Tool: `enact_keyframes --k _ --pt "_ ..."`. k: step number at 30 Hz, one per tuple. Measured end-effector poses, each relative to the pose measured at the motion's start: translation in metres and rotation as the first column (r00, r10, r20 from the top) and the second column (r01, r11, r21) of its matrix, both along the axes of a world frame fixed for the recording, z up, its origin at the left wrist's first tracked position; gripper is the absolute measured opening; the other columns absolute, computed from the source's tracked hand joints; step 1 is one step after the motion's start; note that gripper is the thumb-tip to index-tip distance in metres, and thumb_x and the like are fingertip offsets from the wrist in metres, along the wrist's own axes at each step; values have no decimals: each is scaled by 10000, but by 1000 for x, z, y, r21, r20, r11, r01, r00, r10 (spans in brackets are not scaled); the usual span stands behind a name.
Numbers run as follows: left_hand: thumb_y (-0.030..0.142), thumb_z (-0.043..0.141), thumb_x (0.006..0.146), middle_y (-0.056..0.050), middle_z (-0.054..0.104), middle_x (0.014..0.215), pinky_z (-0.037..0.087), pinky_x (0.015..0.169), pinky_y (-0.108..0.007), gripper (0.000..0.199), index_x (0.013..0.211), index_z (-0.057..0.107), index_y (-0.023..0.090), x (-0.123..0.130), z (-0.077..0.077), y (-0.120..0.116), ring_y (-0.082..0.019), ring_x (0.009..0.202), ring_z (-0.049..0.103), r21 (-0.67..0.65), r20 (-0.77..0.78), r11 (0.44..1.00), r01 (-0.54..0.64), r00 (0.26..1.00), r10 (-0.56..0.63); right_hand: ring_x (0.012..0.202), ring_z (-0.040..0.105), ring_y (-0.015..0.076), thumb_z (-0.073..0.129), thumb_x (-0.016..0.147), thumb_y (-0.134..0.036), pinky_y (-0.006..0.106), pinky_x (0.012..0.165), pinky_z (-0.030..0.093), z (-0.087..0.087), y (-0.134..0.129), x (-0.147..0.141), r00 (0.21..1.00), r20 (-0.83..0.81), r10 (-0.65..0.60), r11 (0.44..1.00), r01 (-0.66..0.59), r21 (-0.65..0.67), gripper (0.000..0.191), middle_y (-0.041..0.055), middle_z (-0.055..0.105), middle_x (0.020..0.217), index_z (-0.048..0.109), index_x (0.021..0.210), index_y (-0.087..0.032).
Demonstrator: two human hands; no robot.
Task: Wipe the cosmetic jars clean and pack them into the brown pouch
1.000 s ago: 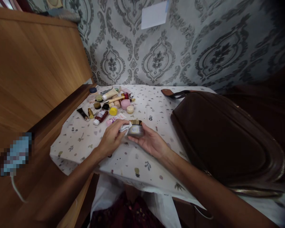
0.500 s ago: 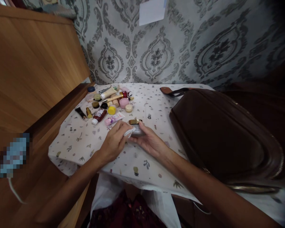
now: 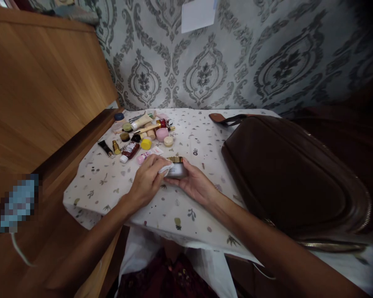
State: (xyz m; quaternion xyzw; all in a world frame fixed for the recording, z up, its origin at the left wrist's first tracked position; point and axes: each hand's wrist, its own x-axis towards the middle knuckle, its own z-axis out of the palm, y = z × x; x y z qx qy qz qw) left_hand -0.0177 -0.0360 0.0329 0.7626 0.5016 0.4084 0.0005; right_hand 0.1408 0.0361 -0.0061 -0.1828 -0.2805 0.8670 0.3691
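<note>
My right hand [image 3: 196, 181] grips a cosmetic jar [image 3: 179, 169] with a shiny gold lid [image 3: 175, 159] and a pale body, held just over the table's front half. In my left hand [image 3: 148, 177] is a folded white cloth or tissue [image 3: 167, 169], pinched and pressed against the jar's left side. Part of the jar is hidden behind the cloth and my fingers. A pink-and-white tube [image 3: 149, 155] lies just beyond my left hand, partly covered by it. Beside it are a dark red bottle [image 3: 130, 152] with a white cap and a yellow-lidded pot [image 3: 146, 143].
Several tubes, pots and brushes lie heaped at the back left, among them a cream tube [image 3: 142, 121] and a pink round item [image 3: 162, 134]. A large brown leather bag [image 3: 286, 174] covers the table's right side. A wooden cabinet [image 3: 43, 70] stands at left; patterned curtain [image 3: 205, 74] hangs behind.
My left hand and the cloth have slid slightly left, so more of the jar's pale front shows. My right hand keeps its hold, nearly still.
</note>
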Motion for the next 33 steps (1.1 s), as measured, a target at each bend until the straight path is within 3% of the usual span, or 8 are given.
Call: enact_keyframes --k 9,15,20,24,28,33 --pt "147 476 988 -92 624 1081 519 885 -343 213 1127 634 177 7 -3 -9 -196 1023 595 66 -82 997 48 996 -43 894 678 180 777 815 -469 305 779 585 2 1 -2 998 -7 -68 997 68 35 307 14 755 976 726 978 -214" --pt "167 495 981 -85 620 1083 516 899 -341 213 1132 644 182 6 5 -3 -202 1039 598 47 -46 999 2 999 0 843 677 186 842 739 -457 373 795 592 6 -4 0 999 30 -14 999 13 44 336 18 745 912 717 923 -206" --pt "148 493 973 -89 616 1093 525 891 -338 225 1133 649 178 7 3 -5 -206 1045 600 41 -86 999 9 996 -5 834 665 168 838 754 -419 336 779 591 8 -5 0 998 51 -25 999 23 40 288 14 740 901 715 880 -192" --pt "125 488 964 -100 615 1129 533 875 -342 249 1154 637 185 7 -4 -11 -213 1057 599 32 -150 999 22 989 -17 823 661 160 724 871 -429 271 695 577 6 -1 0 998 21 -51 999 51 4 226 8 745 929 721 936 -213" --pt "142 476 974 -93 615 1121 528 883 -345 246 1155 635 197 4 -2 -10 -209 1054 597 14 -119 1000 23 993 -22 917 671 183 603 958 -396 329 788 586 4 2 0 999 1 -34 999 34 2 208 18 749 1003 711 991 -222" --pt "185 489 977 -85 615 1084 514 913 -349 230 1148 644 188 1 6 -3 -211 1046 598 -5 -51 1000 -6 999 5 949 663 208 720 876 -385 409 876 574 4 -2 0 1000 14 -14 998 13 62 225 40 741 1022 715 996 -195"
